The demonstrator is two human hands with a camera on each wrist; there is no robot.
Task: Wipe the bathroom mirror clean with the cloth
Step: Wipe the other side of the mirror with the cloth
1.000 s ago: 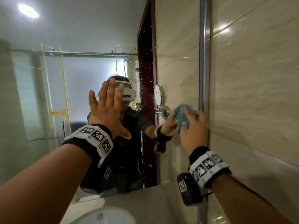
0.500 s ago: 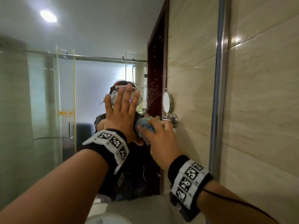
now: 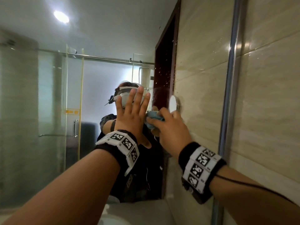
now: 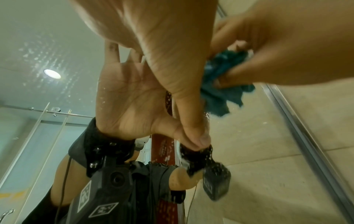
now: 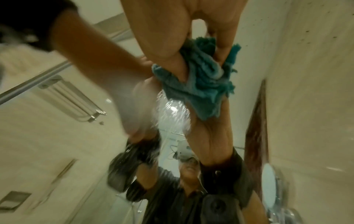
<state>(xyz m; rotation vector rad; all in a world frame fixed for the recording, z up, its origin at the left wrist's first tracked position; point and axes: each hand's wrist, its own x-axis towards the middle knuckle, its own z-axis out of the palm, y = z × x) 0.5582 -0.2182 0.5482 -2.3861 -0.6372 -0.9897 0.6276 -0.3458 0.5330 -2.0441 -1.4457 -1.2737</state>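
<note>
The large wall mirror [image 3: 48,111] fills the left and middle of the head view, with water droplets on the glass above my hands. My left hand [image 3: 132,117] lies flat on the glass with its fingers straight and spread. Just to its right, my right hand [image 3: 170,130] grips a bunched teal cloth [image 3: 153,118] and presses it against the glass. In the left wrist view the cloth [image 4: 222,84] sits beyond my thumb, held by the right hand [image 4: 277,45]. The right wrist view shows my fingers curled round the cloth [image 5: 203,80].
A chrome mirror frame [image 3: 231,95] runs upright at the right, with beige wall tiles [image 3: 267,111] beyond it. A white washbasin [image 3: 113,221] and counter [image 3: 146,211] lie below. The mirror reflects a round wall mirror [image 3: 172,103], a glass shower door and me.
My right hand has carried the cloth left across the glass, from near the chrome frame to beside my left hand. The left hand has stayed flat on the mirror.
</note>
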